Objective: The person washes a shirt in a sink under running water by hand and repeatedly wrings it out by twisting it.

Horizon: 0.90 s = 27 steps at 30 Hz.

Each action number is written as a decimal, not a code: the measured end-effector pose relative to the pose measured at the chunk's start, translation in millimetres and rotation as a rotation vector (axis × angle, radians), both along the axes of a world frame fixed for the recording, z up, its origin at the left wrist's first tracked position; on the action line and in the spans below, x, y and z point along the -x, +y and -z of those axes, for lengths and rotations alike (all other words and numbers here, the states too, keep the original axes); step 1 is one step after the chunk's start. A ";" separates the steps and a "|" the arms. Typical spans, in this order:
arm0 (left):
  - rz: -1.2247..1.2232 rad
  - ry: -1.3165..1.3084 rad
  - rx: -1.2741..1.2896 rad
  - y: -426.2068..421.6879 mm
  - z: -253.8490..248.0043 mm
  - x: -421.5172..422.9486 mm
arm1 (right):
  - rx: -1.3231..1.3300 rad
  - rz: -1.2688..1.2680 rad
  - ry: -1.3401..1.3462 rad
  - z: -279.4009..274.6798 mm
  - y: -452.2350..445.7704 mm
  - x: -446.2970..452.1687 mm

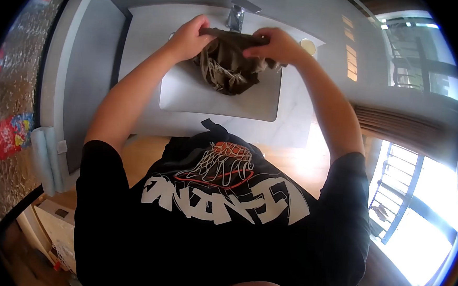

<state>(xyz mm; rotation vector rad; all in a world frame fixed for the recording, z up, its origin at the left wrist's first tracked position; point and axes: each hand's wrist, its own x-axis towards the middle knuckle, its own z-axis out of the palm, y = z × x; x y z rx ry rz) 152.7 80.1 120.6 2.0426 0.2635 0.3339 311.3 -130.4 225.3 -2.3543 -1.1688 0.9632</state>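
1. Over the sink basin (184, 97), I see brown cloth (227, 64), bunched.
2. Left hand (188, 39) and right hand (282, 46): fingers grasp its upper part.
3. I judge it soft, limp; best held by edges.

The left hand (190, 38) gripped one side of a bunched brown cloth (228, 67) and the right hand (281, 46) gripped the other, over the back part of the white sink (187, 99). The faucet (236, 20) stood near the back edge of the desk (142, 59), just behind the cloth; a pale round object (309, 46) sat near the desk's back right corner.
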 end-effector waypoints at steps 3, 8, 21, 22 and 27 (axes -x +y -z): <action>0.071 0.001 0.060 -1.3 -10.6 -1.0 | -0.179 -0.002 -0.027 -12.8 5.4 -25.2; 0.203 -0.092 -0.010 -15.8 -31.9 1.0 | -0.156 0.028 -0.245 -82.8 8.3 -7.4; 0.139 -0.135 0.747 13.7 -61.3 -12.1 | -0.240 0.282 -0.428 -224.6 -16.6 44.1; 0.160 -0.181 0.791 13.5 -61.9 -14.1 | -0.430 0.070 -0.545 -212.5 -20.7 16.0; 0.212 -0.072 -0.003 -19.4 -35.6 -4.8 | -0.426 0.099 -0.595 -222.5 -11.5 3.9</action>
